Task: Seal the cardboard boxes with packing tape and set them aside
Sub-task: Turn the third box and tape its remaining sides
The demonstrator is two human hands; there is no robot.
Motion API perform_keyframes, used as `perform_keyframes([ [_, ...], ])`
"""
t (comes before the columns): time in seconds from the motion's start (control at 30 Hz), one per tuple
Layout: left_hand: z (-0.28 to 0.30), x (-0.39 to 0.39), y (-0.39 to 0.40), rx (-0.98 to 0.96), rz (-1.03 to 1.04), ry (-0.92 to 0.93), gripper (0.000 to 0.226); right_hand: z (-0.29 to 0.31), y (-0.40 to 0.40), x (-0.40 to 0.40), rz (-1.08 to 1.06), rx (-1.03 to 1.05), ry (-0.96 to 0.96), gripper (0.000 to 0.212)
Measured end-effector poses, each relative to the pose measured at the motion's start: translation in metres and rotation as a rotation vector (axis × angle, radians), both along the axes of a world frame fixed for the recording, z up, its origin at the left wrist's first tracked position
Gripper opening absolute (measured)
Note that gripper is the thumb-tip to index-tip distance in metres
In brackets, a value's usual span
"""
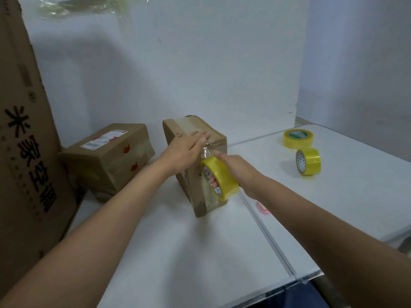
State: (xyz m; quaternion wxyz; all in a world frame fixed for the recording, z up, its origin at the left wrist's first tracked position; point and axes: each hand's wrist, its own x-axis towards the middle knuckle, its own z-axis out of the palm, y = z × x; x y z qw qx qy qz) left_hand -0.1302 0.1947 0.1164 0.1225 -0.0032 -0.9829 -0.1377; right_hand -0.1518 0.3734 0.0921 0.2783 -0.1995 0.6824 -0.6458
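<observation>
While our left hand (pixel 189 144) presses flat on the cardboard box (pixel 195 165), our right hand (pixel 231 172) grips the yellow tape roll (pixel 220 177), fingers through its core, beside the box.

Tall carton (pixel 24 130): cut off by left and top edges.
Shipping label (pixel 103 139): print too small to read.
Right hand (pixel 235 170): fingertips hidden inside tape roll (pixel 220 177).

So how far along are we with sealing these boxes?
Looks done: the box with the shipping label lies set aside at left. In hand: the left hand presses flat on the upright box while the right hand holds the tape roll against its side. Left: finish this strip and set the box aside.
</observation>
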Motion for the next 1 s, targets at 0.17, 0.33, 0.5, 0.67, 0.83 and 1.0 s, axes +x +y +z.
perform_keyframes([
  [0.17, 0.001, -0.008, 0.000, -0.001, 0.030, 0.066, 0.045, -0.013, 0.001, 0.006, -0.085, -0.034, 0.180, 0.025],
  [0.33, -0.010, -0.009, -0.006, 0.028, 0.046, 0.127, 0.043, -0.024, 0.000, 0.014, -0.137, 0.015, 0.146, 0.032],
  [0.5, -0.016, -0.011, -0.011, -0.027, 0.004, 0.195, 0.048, -0.038, -0.001, 0.018, -0.152, 0.062, 0.001, 0.033],
  [0.67, -0.027, -0.018, -0.018, -0.011, 0.005, 0.225, 0.054, -0.042, -0.012, 0.011, -0.092, 0.084, -0.095, 0.038],
  [0.83, -0.032, -0.022, -0.015, -0.071, 0.025, 0.294, 0.050, -0.049, -0.016, 0.002, -0.034, 0.155, -0.038, 0.046],
  [1.0, -0.035, -0.021, -0.012, -0.132, 0.035, 0.370, 0.047, -0.064, 0.011, -0.032, -0.176, 0.131, -0.055, 0.044],
])
